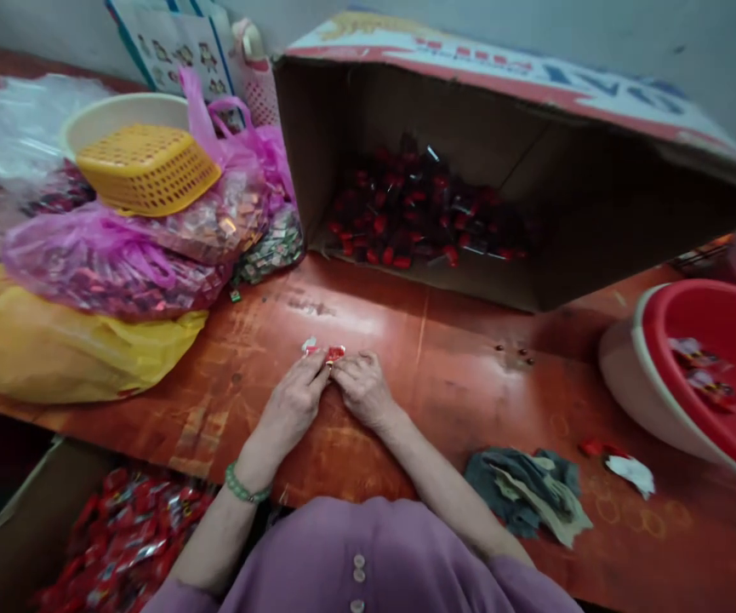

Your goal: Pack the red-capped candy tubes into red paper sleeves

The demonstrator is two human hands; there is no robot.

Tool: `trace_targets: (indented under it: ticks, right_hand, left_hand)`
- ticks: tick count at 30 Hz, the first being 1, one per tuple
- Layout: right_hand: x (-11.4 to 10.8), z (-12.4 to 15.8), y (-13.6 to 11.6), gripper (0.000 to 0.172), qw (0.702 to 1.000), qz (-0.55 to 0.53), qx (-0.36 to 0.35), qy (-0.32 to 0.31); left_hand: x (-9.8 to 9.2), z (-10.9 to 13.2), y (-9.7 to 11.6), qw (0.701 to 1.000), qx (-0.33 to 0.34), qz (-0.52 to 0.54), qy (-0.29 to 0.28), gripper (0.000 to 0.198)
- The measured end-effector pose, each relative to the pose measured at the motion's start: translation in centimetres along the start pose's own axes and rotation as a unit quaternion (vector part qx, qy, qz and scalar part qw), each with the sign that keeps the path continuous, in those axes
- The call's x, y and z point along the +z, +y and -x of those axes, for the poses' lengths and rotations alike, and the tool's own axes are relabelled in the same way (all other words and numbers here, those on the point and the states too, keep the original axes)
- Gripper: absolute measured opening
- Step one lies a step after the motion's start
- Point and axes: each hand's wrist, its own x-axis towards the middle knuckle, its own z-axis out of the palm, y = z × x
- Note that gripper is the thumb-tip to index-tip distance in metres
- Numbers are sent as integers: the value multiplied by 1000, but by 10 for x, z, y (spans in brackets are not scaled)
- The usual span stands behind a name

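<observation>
My left hand (296, 398) and my right hand (365, 390) meet over the table, fingertips close together. Between them is a small red printed packet (336, 352), pinched from both sides. A white scrap (309, 345) shows just beyond my left fingers; whether it belongs to the packet I cannot tell. Both hands have their fingers bent and closed, and the fingers cover the packet's lower part. In front of them, a cardboard box (527, 294) lies on its side with its mouth towards me. Inside it is a heap of small dark pieces with red ends (419, 209).
Yellow (67, 340) and pink (105, 247) bags and a yellow basket (151, 166) crowd the left. Right are a red basin (654, 340), a grey-green cloth (527, 494) and several small beads (522, 352). Red packets (131, 536) fill a box below the table's left edge.
</observation>
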Motion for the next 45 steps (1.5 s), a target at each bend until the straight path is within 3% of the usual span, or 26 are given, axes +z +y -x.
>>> trace_targets:
  ticks: [3, 6, 9, 12, 13, 17, 21, 26, 32, 39, 45]
  right_hand:
    - [-22, -5, 1, 25, 998, -28, 14, -52]
    - [-56, -31, 19, 19, 992, -75, 51, -88]
    - [-93, -83, 53, 32, 986, 17, 165, -12]
    - [-117, -150, 87, 56, 972, 74, 216, 47]
    - [-121, -172, 97, 61, 967, 82, 233, 57]
    - [-113, -251, 130, 81, 964, 91, 249, -38]
    - [-89, -293, 157, 88, 955, 112, 261, -91]
    - [-73, -279, 164, 79, 949, 114, 270, -115]
    - [-67, -222, 131, 64, 938, 160, 282, -123]
    - [-55, -168, 99, 42, 940, 187, 278, -72]
    - [-50, -141, 94, 34, 951, 194, 237, -27]
  left_hand:
    - [2, 1, -5, 998, 49, -26, 39, 39]
    - [1, -2, -5, 994, 71, -40, 73, 30]
    - [1, -6, -4, 993, 58, -37, 92, 25]
    - [1, -9, -4, 994, 44, -35, 98, 20]
    - [2, -10, -3, 994, 42, -39, 96, 21]
    - [5, -9, -5, 995, 45, -65, 68, 41]
    - [14, 1, -16, 995, 64, -70, 38, 39]
    - [18, 9, -23, 996, 77, -38, 23, 41]
    - [13, 2, -13, 996, 34, 11, 79, 32]
    - [10, -1, -7, 993, 54, 10, 105, 28]
    - [9, -5, -5, 991, 47, 26, 119, 13]
